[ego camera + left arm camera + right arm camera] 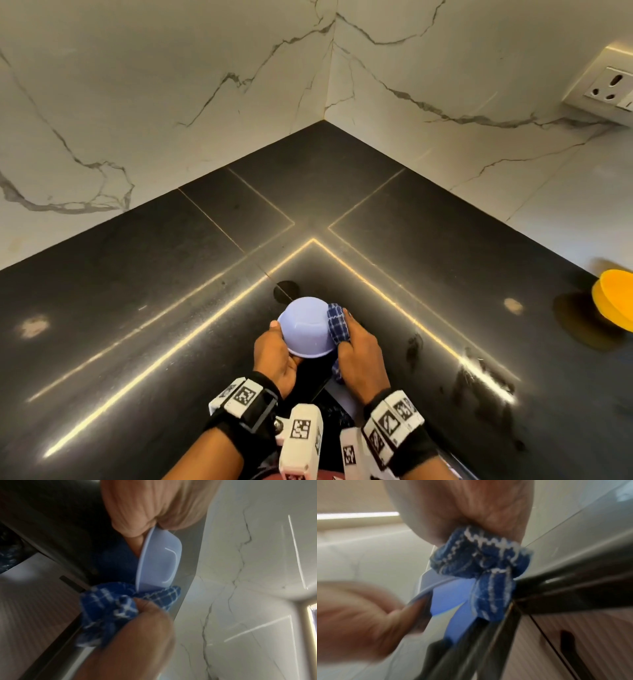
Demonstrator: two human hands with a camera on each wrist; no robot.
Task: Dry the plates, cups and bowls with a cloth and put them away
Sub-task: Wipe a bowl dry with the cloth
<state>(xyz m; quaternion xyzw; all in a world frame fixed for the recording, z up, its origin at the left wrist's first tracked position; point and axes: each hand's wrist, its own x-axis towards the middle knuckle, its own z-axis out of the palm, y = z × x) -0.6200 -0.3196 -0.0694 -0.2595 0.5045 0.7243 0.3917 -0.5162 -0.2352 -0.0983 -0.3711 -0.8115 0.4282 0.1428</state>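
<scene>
I can read no words, numbers or brand names anywhere. The only printed marks are black-and-white square code tags (245, 396) on the white blocks of my wrist bands (394, 423), patterns rather than letters. The wall socket (608, 89) bears no legible label.

Head view high, angled down into the black stone countertop (445, 274) corner, 2 wrist views very close, blurred, sharing the pale lilac plastic bowl (306, 327) and blue checked cloth (337, 323).
</scene>
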